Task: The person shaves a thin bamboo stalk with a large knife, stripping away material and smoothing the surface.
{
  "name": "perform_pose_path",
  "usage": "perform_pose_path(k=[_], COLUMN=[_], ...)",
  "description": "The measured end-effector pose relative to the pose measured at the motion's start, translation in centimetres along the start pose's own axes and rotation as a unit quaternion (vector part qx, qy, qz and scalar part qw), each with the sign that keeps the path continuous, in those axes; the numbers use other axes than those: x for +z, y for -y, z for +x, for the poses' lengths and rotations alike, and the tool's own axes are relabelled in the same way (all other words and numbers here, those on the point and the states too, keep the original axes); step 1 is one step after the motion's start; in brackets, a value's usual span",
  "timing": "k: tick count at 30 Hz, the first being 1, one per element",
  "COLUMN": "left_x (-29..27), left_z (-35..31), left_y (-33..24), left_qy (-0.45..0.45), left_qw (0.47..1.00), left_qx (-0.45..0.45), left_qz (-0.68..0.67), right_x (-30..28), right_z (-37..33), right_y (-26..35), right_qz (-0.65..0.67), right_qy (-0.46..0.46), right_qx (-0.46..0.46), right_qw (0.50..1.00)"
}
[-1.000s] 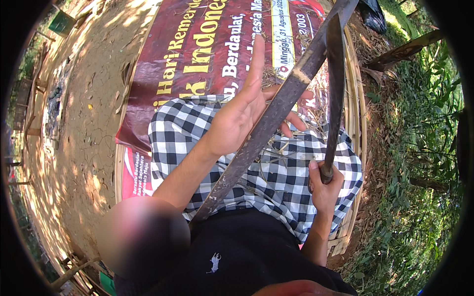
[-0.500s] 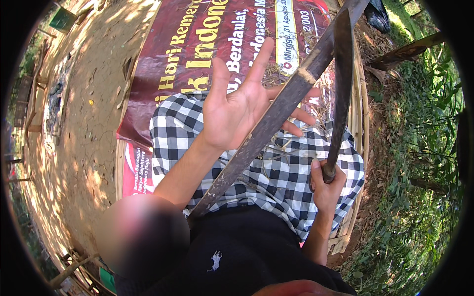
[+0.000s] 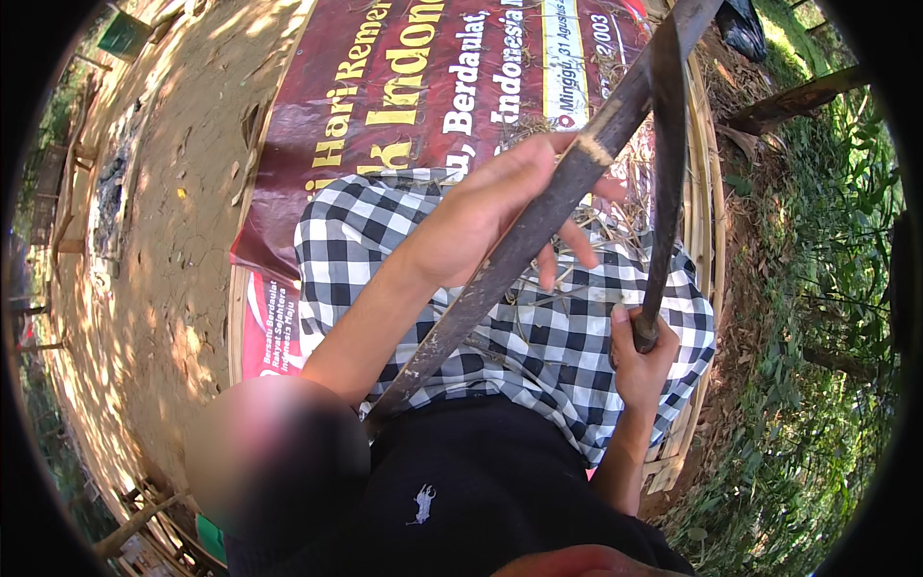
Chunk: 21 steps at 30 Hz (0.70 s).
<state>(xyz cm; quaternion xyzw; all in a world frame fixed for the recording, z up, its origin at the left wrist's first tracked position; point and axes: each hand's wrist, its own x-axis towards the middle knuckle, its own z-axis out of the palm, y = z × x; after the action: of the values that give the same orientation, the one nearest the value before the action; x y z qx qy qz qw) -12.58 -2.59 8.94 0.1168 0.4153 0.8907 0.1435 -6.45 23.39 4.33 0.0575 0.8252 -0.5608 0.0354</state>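
Note:
A long dark bamboo strip (image 3: 510, 250) with a pale band at its node slants from my torso up to the far right. My left hand (image 3: 471, 221) is under it, the palm against its underside and the fingers coming out past its right edge, loosely around it. My right hand (image 3: 642, 370) is closed round the handle of a machete (image 3: 665, 202). Its long, dark, slightly curved blade points up and away, and its far part overlaps the bamboo strip near the top. Whether they touch there I cannot tell. A black-and-white checked cloth (image 3: 385, 260) covers my lap.
A maroon printed banner (image 3: 327, 125) lies over a bamboo-slat platform (image 3: 710, 192), with dry shavings (image 3: 625, 216) scattered on it. Bare earth (image 3: 183, 240) stretches to the left. Green plants (image 3: 817, 240), a wooden post (image 3: 798, 101) and a black plastic bag (image 3: 740, 34) are on the right.
My left hand has turned, and its raised, spread fingers have come down around the bamboo strip. My right hand and the machete have barely moved.

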Motion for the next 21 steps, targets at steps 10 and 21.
perform_pose_path(k=[10, 21], left_x=[0.6, 0.5], left_z=[-1.1, -3.9], left_y=[2.4, 4.2], left_qy=[-0.076, -0.133], left_qw=[0.977, 0.962], left_qx=[-0.137, -0.130], left_qz=[0.144, 0.198], right_x=[-1.5, -0.2], right_z=[3.3, 6.1], right_y=[0.8, 1.2], right_qz=[-0.290, -0.352], right_qy=[-0.015, 0.027], right_qx=[-0.180, -0.321], right_qw=[0.940, 0.879])
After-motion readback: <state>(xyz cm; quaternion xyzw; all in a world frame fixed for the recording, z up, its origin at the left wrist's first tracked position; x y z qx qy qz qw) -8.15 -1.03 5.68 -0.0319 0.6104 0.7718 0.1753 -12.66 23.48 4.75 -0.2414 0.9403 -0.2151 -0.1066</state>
